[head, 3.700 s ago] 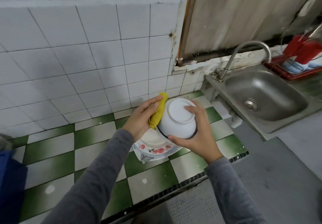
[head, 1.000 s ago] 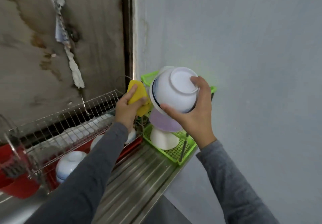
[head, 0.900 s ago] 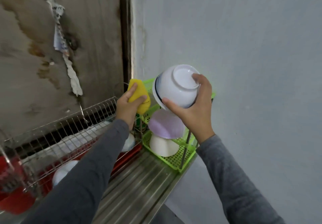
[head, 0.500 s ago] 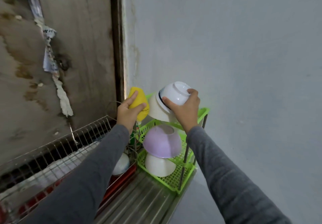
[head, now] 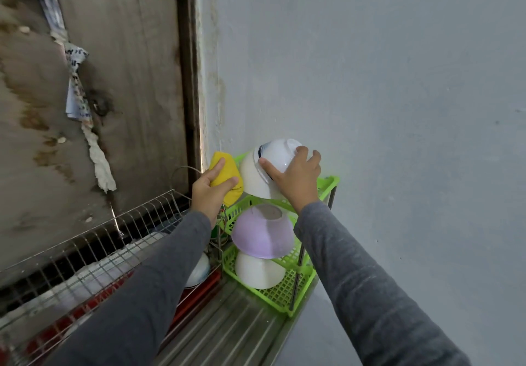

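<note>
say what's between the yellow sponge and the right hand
The larger upside-down white bowl on the green rack, with the smaller bowl in the right hand stacked on it, in the head view.

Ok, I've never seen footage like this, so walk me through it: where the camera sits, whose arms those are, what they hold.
No machine here: the one picture comes from a wide-angle camera worn on a person's head, looking forward and down, so both grey-sleeved arms are the wearer's. The left hand holds a yellow sponge. The right hand has its grip on the base of an upturned white bowl with a dark rim line, set tilted on a second white bowl on the top tier of a green plastic rack. One tier down sits an upturned purple bowl, and below it a lowest white bowl. The rack stands on a ribbed steel counter; left of it is a wire dish rack holding more crockery.
</note>
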`<control>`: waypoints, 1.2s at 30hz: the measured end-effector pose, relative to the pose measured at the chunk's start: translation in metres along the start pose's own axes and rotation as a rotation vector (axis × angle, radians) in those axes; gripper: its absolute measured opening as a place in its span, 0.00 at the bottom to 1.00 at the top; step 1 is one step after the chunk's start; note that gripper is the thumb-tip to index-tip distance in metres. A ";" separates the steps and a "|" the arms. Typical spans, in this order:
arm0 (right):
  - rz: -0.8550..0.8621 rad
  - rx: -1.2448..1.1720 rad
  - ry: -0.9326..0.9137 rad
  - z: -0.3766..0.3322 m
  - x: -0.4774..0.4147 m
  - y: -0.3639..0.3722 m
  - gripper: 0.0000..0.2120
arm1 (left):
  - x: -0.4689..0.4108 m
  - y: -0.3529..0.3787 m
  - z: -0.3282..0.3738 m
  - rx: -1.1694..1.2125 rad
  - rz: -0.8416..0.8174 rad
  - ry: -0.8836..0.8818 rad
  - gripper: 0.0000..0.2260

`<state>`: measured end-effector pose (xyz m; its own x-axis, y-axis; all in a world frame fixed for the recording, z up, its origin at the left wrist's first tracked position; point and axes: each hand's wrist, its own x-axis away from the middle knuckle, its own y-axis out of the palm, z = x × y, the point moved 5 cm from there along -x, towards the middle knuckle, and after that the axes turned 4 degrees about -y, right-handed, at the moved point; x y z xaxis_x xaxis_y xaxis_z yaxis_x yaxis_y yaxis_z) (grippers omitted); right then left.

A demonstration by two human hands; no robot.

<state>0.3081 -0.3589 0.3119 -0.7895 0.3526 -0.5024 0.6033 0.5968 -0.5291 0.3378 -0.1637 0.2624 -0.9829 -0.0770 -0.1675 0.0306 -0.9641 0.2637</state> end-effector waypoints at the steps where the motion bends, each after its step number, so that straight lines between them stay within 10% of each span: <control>1: 0.027 0.040 -0.035 -0.002 0.002 -0.002 0.45 | 0.001 -0.001 -0.001 0.001 -0.003 -0.001 0.27; 27: 0.170 0.233 -0.401 -0.027 0.063 0.000 0.30 | 0.043 -0.045 -0.014 -0.105 -0.055 -0.038 0.23; 36: -0.155 0.034 -0.540 -0.018 0.119 0.038 0.20 | 0.116 -0.074 -0.032 -0.149 0.034 -0.051 0.25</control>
<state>0.2351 -0.2818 0.2444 -0.7046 -0.1613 -0.6910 0.4954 0.5853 -0.6419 0.2272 -0.1093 0.1925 -0.9887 -0.1008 -0.1113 0.0868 -0.9885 0.1238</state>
